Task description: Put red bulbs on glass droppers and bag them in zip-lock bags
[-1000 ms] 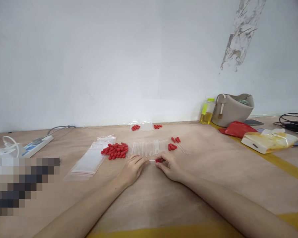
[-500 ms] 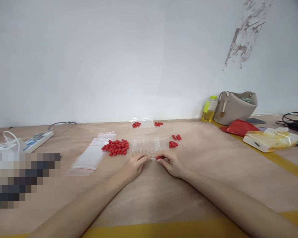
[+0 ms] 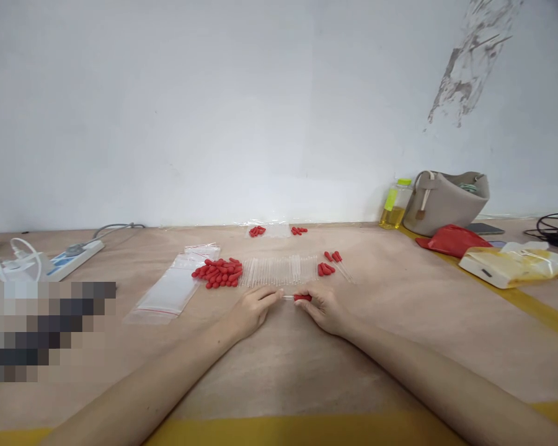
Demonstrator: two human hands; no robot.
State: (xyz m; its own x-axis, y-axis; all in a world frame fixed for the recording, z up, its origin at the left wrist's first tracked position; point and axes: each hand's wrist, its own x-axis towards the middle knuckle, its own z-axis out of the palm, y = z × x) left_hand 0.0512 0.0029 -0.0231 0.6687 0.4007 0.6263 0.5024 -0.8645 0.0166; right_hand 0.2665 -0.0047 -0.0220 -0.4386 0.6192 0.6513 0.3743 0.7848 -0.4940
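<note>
Clear tube [image 3: 288,297] meets red bulb [image 3: 302,297], in line left to right

The left hand [image 3: 256,310] pinches the tube, the right hand [image 3: 324,308] the bulb at its right end; how deeply they fit, I cannot tell. The hands are apart, the right nearer the join, on the near side of the tube row [image 3: 274,271].

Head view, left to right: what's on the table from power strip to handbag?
Power strip, zip-seal bags, large red bulb pile, clear tube row, small red bulb pile beside it, capped bottle, gray handbag.
</note>
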